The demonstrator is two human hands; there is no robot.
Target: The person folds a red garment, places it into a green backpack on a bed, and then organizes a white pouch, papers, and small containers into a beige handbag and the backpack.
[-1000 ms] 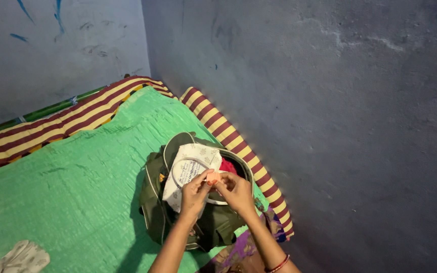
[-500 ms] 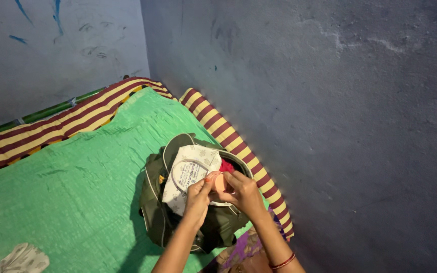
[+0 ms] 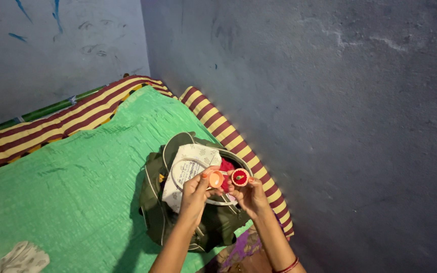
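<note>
Blue walls meet in a corner behind a bed [image 3: 51,202] with a green sheet and a striped mattress edge. Low in the middle of the frame sits a dark green bag [image 3: 158,212], open, with white cloth [image 3: 190,164] inside. Above it, the left hand [image 3: 194,194] pinches a small orange lid [image 3: 216,179]. The right hand [image 3: 249,194] grips a little round pot [image 3: 239,177], maybe full of red powder.
</note>
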